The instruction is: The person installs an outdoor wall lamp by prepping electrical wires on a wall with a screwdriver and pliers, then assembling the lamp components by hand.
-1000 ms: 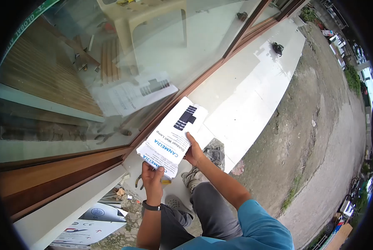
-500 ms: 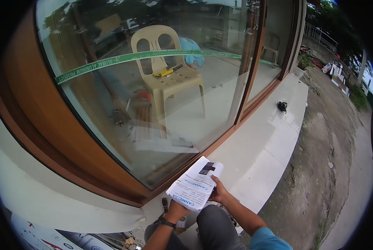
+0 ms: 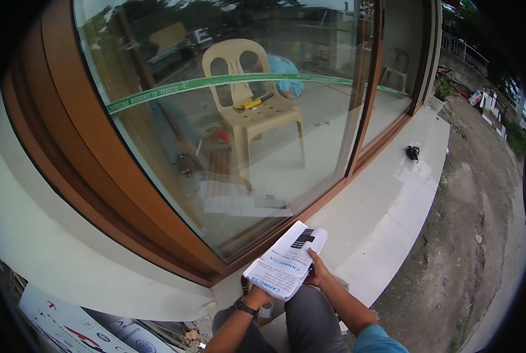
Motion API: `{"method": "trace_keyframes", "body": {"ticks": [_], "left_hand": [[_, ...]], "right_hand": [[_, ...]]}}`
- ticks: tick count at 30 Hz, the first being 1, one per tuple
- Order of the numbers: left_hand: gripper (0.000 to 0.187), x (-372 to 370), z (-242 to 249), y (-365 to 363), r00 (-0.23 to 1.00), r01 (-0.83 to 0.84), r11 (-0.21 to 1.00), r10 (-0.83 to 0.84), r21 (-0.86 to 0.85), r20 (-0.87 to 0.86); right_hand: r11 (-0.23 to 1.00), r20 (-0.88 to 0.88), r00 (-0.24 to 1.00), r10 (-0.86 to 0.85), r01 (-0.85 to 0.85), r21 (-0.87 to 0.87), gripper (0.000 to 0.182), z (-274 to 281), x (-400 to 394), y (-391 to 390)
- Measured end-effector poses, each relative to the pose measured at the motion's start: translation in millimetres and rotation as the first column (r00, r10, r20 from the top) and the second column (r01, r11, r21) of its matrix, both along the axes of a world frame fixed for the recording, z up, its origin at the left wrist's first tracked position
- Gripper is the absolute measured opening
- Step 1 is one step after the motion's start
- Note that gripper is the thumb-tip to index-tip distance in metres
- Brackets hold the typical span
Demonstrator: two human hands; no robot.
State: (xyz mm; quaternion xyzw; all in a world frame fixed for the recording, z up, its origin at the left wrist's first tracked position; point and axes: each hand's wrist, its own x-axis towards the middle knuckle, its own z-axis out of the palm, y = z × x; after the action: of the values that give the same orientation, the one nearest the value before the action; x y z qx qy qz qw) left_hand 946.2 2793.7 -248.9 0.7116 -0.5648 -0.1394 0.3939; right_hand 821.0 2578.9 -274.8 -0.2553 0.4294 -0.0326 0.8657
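Observation:
A white cardboard lamp box (image 3: 288, 259) with blue "CANMEIJIA" lettering and a dark picture on its face is held tilted above my knees. My left hand (image 3: 259, 296) is closed around its near lower end, with the fingers mostly hidden underneath. Along the right side, my right hand (image 3: 317, 269) grips the box with the thumb on its edge and the other fingers partly out of sight. The box's printed side faces up, and its contents cannot be seen.
A brown-framed glass door (image 3: 227, 147) with green tape (image 3: 210, 82) stands ahead. Behind the glass are a beige plastic chair (image 3: 257, 117) with a yellow tool (image 3: 252, 103) and a person in blue. A black object (image 3: 413, 153) lies on the pale ledge (image 3: 386, 217), beside dirt ground.
The camera view has turned slightly left, so the door, chair and ledge sit farther right. Both hands still hold the box, which shows little other movement.

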Motion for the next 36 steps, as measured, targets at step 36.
{"method": "trace_keyframes", "body": {"ticks": [36], "left_hand": [[0.057, -56, 313, 124, 0.925, 0.171, 0.36, 0.262, 0.917, -0.275]], "right_hand": [[0.85, -0.65, 0.586, -0.483, 0.492, -0.189, 0.054, 268, -375, 48]]}}
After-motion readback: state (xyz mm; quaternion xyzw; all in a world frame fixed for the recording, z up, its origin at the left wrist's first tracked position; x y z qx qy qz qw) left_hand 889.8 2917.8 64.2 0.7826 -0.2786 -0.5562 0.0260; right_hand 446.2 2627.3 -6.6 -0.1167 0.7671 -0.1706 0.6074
